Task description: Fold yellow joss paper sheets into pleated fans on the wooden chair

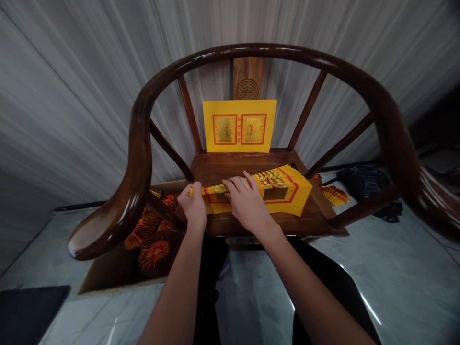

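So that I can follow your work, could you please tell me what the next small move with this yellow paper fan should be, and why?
I would probably pinch the gathered end more firmly with the left hand, while the right hand presses the yellow paper fan onto the wooden chair seat. The sheets splay widely at the far end, and only the narrow end is gripped.
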The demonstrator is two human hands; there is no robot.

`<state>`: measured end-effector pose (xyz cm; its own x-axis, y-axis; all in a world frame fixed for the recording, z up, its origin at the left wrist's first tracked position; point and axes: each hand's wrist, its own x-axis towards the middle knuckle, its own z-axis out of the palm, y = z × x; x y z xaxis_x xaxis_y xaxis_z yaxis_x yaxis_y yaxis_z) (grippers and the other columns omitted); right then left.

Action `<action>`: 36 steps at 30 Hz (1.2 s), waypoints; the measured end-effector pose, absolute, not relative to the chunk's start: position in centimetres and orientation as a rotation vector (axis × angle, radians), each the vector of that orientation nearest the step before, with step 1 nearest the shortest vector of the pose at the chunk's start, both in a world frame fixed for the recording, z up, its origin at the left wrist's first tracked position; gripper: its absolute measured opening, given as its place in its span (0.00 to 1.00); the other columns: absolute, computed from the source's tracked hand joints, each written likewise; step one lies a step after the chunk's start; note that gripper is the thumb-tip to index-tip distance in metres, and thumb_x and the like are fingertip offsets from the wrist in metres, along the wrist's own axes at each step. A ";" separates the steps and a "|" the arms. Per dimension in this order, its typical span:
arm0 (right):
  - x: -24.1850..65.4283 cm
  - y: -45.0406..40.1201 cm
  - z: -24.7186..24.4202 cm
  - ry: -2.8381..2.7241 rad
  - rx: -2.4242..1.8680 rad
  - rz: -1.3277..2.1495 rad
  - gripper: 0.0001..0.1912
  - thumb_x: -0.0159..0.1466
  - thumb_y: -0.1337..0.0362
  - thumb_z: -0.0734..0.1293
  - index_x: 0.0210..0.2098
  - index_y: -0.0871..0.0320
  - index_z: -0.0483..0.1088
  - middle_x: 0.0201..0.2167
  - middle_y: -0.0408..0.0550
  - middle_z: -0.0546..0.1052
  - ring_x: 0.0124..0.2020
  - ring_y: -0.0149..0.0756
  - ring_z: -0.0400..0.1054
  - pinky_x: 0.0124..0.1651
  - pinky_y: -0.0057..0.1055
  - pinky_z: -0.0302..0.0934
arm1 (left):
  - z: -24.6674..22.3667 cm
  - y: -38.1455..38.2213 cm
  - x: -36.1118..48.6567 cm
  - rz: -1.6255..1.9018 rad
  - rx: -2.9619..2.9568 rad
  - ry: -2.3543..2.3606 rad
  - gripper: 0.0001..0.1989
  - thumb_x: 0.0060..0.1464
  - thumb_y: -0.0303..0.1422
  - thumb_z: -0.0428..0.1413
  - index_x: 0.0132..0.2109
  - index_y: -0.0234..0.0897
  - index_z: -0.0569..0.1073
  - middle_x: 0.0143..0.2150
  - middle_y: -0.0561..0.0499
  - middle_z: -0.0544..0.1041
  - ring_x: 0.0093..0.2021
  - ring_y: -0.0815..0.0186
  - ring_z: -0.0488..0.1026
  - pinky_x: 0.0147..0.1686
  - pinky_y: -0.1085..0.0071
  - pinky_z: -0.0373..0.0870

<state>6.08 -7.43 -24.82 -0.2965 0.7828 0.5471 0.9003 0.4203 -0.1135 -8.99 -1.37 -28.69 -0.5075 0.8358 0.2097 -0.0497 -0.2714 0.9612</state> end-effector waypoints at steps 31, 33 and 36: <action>22.8 -8.8 -24.4 -1.703 -1.756 0.118 0.19 0.62 0.43 0.73 0.39 0.52 0.79 0.39 0.48 0.83 0.40 0.46 0.74 0.48 0.44 0.59 | -28.2 -1.1 -9.2 1.802 0.950 1.474 0.13 0.50 0.36 0.56 0.22 0.38 0.63 0.21 0.60 0.55 0.24 0.72 0.54 0.25 0.73 0.51; 22.9 -8.8 -24.5 -1.609 -1.718 0.288 0.20 0.58 0.43 0.76 0.38 0.53 0.79 0.38 0.47 0.82 0.39 0.45 0.74 0.45 0.40 0.62 | -28.2 -1.1 -9.2 1.802 0.953 1.468 0.13 0.50 0.36 0.56 0.22 0.38 0.64 0.21 0.60 0.56 0.24 0.72 0.55 0.25 0.73 0.52; 22.7 -8.8 -25.0 -1.409 -1.597 0.508 0.23 0.49 0.48 0.81 0.37 0.54 0.78 0.38 0.46 0.81 0.40 0.43 0.74 0.45 0.38 0.65 | -28.2 -1.1 -9.3 1.795 0.957 1.458 0.12 0.51 0.35 0.56 0.23 0.38 0.65 0.22 0.59 0.57 0.24 0.71 0.56 0.26 0.73 0.53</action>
